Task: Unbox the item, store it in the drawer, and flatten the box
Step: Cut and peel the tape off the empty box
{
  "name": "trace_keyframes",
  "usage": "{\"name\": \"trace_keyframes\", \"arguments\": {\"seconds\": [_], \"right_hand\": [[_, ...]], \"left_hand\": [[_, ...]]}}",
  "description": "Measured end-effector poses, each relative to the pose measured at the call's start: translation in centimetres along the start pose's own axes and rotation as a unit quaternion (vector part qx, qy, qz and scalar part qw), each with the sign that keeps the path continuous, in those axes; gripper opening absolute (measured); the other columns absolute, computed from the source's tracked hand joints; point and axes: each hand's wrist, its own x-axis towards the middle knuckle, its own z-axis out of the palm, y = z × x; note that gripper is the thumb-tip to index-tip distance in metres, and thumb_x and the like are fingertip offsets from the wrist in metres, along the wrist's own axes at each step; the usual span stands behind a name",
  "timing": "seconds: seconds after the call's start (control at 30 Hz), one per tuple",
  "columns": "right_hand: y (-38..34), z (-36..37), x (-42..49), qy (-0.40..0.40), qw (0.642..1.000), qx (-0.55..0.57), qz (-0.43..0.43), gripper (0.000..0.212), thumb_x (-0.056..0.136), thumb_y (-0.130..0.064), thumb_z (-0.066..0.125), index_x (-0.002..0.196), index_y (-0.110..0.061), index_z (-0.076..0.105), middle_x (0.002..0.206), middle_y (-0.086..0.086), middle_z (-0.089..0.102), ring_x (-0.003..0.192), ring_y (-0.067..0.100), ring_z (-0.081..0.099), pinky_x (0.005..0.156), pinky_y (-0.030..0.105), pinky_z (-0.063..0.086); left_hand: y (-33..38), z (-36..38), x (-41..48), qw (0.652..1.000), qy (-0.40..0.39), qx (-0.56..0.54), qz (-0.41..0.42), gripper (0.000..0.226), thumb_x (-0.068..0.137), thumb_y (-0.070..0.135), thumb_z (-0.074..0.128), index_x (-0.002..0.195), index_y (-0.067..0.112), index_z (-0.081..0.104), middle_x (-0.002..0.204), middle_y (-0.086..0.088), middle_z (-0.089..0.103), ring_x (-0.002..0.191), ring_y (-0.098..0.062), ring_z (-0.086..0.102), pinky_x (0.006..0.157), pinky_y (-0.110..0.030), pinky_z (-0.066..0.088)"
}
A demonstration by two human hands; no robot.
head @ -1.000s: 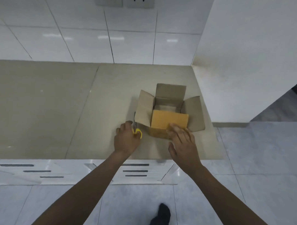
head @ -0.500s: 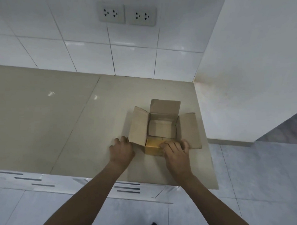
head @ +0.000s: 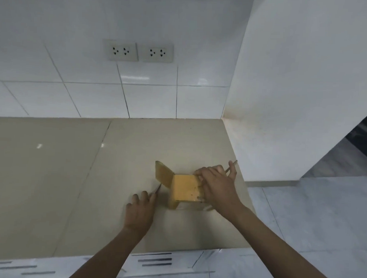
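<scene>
The small cardboard box [head: 185, 187] is tipped on the beige counter [head: 73, 176], with a closed yellowish face turned toward me and up. One flap [head: 162, 173] sticks out to the left, and another flap's edge [head: 231, 165] shows behind my right hand. My right hand [head: 216, 186] grips the box's right side. My left hand [head: 140, 212] lies on the counter just left of the box, over the scissors, whose thin blade [head: 157, 189] pokes out past the fingers toward the left flap. The item and the inside of the box are hidden.
White drawer fronts with dark slot handles [head: 154, 259] run below the counter's front edge. A tiled wall with two socket plates [head: 137, 52] stands behind. A white side wall [head: 283, 100] borders the counter's right end, and grey floor tiles [head: 311, 216] lie beyond it.
The box has been tipped from upright with its flaps open onto its side, so a closed face now shows. My right hand has moved to its right side. The view has tilted upward.
</scene>
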Motion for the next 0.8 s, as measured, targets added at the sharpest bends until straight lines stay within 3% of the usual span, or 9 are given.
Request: {"name": "trace_keyframes", "arguments": {"seconds": [0.07,0.13,0.2,0.23,0.33,0.4,0.53,0.67,0.8], "right_hand": [[-0.1,0.0,0.6,-0.003,0.999,0.026,0.04,0.019,0.09,-0.017,0.051,0.103,-0.027,0.061,0.091,-0.011,0.068,0.1,0.017,0.056,0.113,0.053,0.001],[-0.1,-0.1,0.9,0.016,0.997,0.034,0.065,0.012,0.096,-0.028,0.048,0.099,-0.027,0.06,0.092,-0.014,0.067,0.102,0.013,0.053,0.114,0.048,0.0],[-0.4,-0.4,1.0,0.015,0.996,0.046,0.078,0.02,0.098,-0.037,0.042,0.095,-0.028,0.06,0.093,-0.015,0.066,0.104,0.012,0.052,0.112,0.041,0.002],[-0.4,-0.6,1.0,-0.002,0.995,0.052,0.079,0.027,0.1,-0.041,0.036,0.098,-0.03,0.061,0.098,-0.016,0.066,0.109,0.012,0.051,0.112,0.041,0.001],[0.3,-1.3,0.9,-0.109,0.993,0.03,0.047,0.06,0.092,-0.068,0.013,0.131,-0.037,0.046,0.138,-0.018,0.05,0.139,0.01,0.028,0.114,0.052,-0.01],[1.0,-1.9,1.0,-0.183,0.983,0.019,0.03,0.078,0.08,-0.084,0.021,0.143,-0.039,0.028,0.154,-0.019,0.028,0.147,0.009,0.009,0.114,0.059,-0.014],[1.5,-2.2,1.1,-0.224,0.975,0.004,0.006,0.086,0.077,-0.059,0.062,0.147,-0.042,0.015,0.158,-0.021,0.015,0.149,0.009,-0.004,0.112,0.065,-0.011],[1.4,-1.9,1.3,-0.217,0.975,0.038,0.013,0.083,0.08,-0.039,0.067,0.146,-0.043,0.017,0.158,-0.022,0.015,0.149,0.009,-0.007,0.112,0.067,-0.007],[1.6,-1.6,1.4,-0.218,0.971,0.098,0.029,0.083,0.079,-0.031,0.069,0.145,-0.043,0.021,0.157,-0.024,0.015,0.148,0.006,-0.01,0.114,0.064,0.0]], "left_hand": [[-0.8,-0.3,0.3,0.999,-0.022,-0.025,-0.008,0.022,0.072,0.0,0.056,0.089,0.001,0.071,0.076,-0.018,0.064,0.06,-0.035,0.061,0.041,-0.037,0.053],[-1.8,-0.4,0.6,0.994,-0.027,-0.1,-0.028,0.026,0.079,-0.006,0.055,0.101,-0.007,0.066,0.098,-0.021,0.068,0.077,-0.038,0.065,0.066,-0.045,0.055],[-2.8,-0.9,0.4,0.966,0.015,-0.233,-0.107,0.031,0.088,-0.003,0.052,0.118,-0.009,0.057,0.116,-0.022,0.063,0.091,-0.04,0.062,0.084,-0.046,0.047],[-3.3,-1.3,0.1,0.95,0.058,-0.282,-0.125,0.033,0.091,0.001,0.049,0.123,-0.006,0.054,0.117,-0.02,0.063,0.091,-0.04,0.059,0.085,-0.045,0.045],[-4.0,-4.1,-1.2,0.95,0.143,-0.276,0.012,0.041,0.092,0.018,0.04,0.129,0.009,0.055,0.103,-0.009,0.064,0.085,-0.029,0.055,0.075,-0.036,0.048],[-4.3,-6.3,-1.1,0.951,0.125,-0.248,0.135,0.042,0.09,0.018,0.04,0.129,0.015,0.056,0.102,-0.008,0.063,0.089,-0.025,0.055,0.074,-0.031,0.05],[-4.9,-9.7,0.3,0.955,0.105,-0.156,0.23,0.044,0.083,0.005,0.046,0.121,0.016,0.065,0.097,-0.009,0.065,0.086,-0.027,0.06,0.069,-0.029,0.052],[-6.2,-11.7,1.8,0.956,0.109,-0.124,0.241,0.05,0.07,-0.01,0.069,0.113,0.015,0.07,0.093,-0.011,0.066,0.082,-0.031,0.061,0.064,-0.039,0.054],[-5.9,-11.8,2.5,0.942,0.119,-0.143,0.28,0.051,0.069,-0.007,0.069,0.114,0.017,0.069,0.093,-0.008,0.064,0.083,-0.029,0.058,0.067,-0.037,0.052]]}}
